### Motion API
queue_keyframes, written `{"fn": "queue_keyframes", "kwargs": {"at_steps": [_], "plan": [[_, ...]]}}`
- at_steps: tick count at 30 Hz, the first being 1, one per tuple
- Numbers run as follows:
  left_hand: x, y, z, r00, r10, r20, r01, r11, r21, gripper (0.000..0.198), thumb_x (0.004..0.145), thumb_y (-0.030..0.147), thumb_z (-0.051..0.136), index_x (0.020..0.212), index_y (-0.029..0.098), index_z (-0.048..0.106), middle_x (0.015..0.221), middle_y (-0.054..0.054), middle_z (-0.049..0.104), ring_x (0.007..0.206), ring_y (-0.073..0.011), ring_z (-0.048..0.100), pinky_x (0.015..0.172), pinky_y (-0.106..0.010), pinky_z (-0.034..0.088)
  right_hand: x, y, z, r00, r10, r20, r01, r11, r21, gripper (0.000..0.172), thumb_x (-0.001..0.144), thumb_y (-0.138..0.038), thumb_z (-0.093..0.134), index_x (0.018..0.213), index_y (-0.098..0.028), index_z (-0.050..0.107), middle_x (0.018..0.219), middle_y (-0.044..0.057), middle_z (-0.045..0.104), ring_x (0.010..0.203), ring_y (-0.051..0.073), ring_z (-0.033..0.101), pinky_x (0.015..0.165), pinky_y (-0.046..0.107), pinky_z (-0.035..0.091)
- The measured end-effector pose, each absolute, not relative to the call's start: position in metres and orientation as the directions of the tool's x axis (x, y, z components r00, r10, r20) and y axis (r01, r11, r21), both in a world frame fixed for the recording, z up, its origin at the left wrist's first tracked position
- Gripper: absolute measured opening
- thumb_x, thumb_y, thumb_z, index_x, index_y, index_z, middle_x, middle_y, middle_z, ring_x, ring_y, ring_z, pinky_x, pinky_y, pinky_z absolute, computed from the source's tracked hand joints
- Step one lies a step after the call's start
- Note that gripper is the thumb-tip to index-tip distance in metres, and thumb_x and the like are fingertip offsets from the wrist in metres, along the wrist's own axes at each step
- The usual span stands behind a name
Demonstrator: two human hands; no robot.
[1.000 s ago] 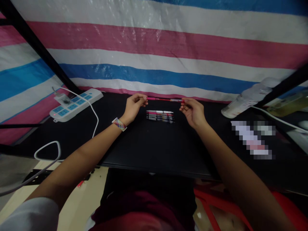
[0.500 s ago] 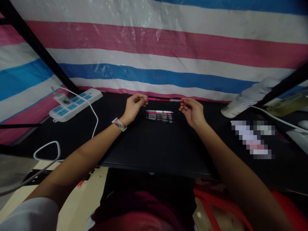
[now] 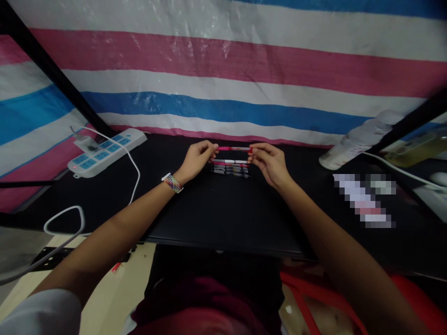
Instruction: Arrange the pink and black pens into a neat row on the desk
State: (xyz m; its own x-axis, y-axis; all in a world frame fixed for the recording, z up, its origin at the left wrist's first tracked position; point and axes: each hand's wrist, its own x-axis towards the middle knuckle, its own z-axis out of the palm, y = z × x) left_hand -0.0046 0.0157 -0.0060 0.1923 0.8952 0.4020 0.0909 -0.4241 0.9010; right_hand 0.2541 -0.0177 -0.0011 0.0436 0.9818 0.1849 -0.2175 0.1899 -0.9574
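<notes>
With your left hand (image 3: 197, 158) and right hand (image 3: 268, 160) pinching the thin pink plastic pen (image 3: 233, 149), keep it level above the row of pens (image 3: 230, 167) at 6 o'clock.

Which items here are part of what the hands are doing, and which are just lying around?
In use:
left hand
right hand
pink pen, held at both ends
row of pens on the desk

Lying about:
power strip
white cable
bottle

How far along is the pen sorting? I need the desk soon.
Done: a few pens lie side by side in a neat row on the black table. In hand: the left hand and right hand hold a pink pen by its ends just behind the row. Left: no other loose pens show.
</notes>
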Motion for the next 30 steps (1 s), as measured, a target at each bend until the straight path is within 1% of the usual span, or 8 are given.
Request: {"fn": "queue_keyframes", "kwargs": {"at_steps": [3,9,13,16,18,22,27,30], "plan": [[-0.0036,0.0137,-0.0053,0.206,0.877,0.434,0.030,-0.449,0.893,0.010,0.093,0.026,0.083,0.095,0.020,0.075,0.087,-0.004,0.074,0.076,-0.0140,0.070,0.068,-0.026,0.056,0.2537,-0.0172,-0.0016,0.054,0.983,0.175,-0.225,0.183,-0.957,0.012,0.083,-0.029,0.087,0.092,-0.024,0.082,0.082,0.002,0.073,0.073,0.016,0.070,0.083,0.039,0.066],[-0.0021,0.0101,-0.0052,0.256,0.883,0.393,0.025,-0.412,0.911,0.017,0.104,0.034,0.070,0.115,0.021,0.074,0.077,-0.003,0.072,0.068,-0.0150,0.069,0.063,-0.027,0.054,0.2521,-0.0180,-0.0022,0.035,0.987,0.159,-0.252,0.162,-0.954,0.010,0.082,-0.028,0.087,0.090,-0.025,0.083,0.080,0.002,0.075,0.072,0.016,0.069,0.079,0.037,0.065],[-0.0020,0.0095,-0.0043,0.236,0.852,0.468,0.045,-0.490,0.870,0.044,0.086,0.020,0.086,0.128,0.024,0.071,0.111,-0.007,0.079,0.101,-0.0201,0.076,0.081,-0.029,0.059,0.2519,-0.0184,-0.0027,0.033,0.986,0.162,-0.257,0.165,-0.952,0.013,0.081,-0.030,0.090,0.091,-0.024,0.083,0.081,0.002,0.075,0.072,0.016,0.070,0.080,0.037,0.066],[-0.0018,0.0091,-0.0045,0.254,0.879,0.403,0.053,-0.429,0.902,0.025,0.101,0.031,0.072,0.125,0.021,0.073,0.093,-0.007,0.078,0.085,-0.0194,0.075,0.073,-0.029,0.057,0.2512,-0.0183,-0.0034,0.036,0.987,0.158,-0.239,0.162,-0.957,0.013,0.081,-0.030,0.090,0.091,-0.026,0.083,0.081,0.001,0.075,0.073,0.016,0.069,0.080,0.038,0.066],[-0.0018,0.0085,-0.0046,0.268,0.877,0.399,0.052,-0.427,0.903,0.025,0.103,0.028,0.068,0.127,0.021,0.073,0.088,-0.007,0.076,0.083,-0.0201,0.074,0.072,-0.030,0.056,0.2508,-0.0182,-0.0042,0.033,0.987,0.158,-0.229,0.161,-0.960,0.013,0.082,-0.031,0.090,0.092,-0.026,0.083,0.081,0.002,0.075,0.073,0.016,0.069,0.080,0.038,0.066],[-0.0024,0.0082,-0.0056,0.249,0.824,0.509,0.089,-0.542,0.835,0.057,0.085,0.019,0.085,0.139,0.027,0.068,0.130,-0.010,0.075,0.110,-0.0239,0.074,0.085,-0.031,0.059,0.2514,-0.0174,-0.0060,0.034,0.984,0.173,-0.231,0.176,-0.957,0.021,0.080,-0.035,0.092,0.094,-0.024,0.082,0.082,0.002,0.074,0.074,0.017,0.070,0.081,0.038,0.065],[-0.0032,0.0129,-0.0120,0.267,0.850,0.455,0.125,-0.498,0.858,0.028,0.107,0.036,0.065,0.130,0.021,0.071,0.085,-0.005,0.076,0.080,-0.0192,0.073,0.079,-0.035,0.059,0.2519,-0.0162,-0.0086,0.023,0.983,0.181,-0.231,0.182,-0.956,0.019,0.080,-0.035,0.092,0.093,-0.026,0.084,0.082,0.002,0.075,0.075,0.018,0.070,0.082,0.041,0.065],[-0.0031,0.0133,-0.0127,0.279,0.799,0.532,0.136,-0.582,0.802,0.035,0.098,0.022,0.072,0.133,0.022,0.070,0.104,-0.008,0.080,0.096,-0.0221,0.077,0.085,-0.036,0.060,0.2518,-0.0153,-0.0102,0.029,0.983,0.183,-0.228,0.184,-0.956,0.016,0.080,-0.033,0.092,0.093,-0.026,0.084,0.082,0.002,0.075,0.074,0.018,0.070,0.081,0.041,0.065]]}}
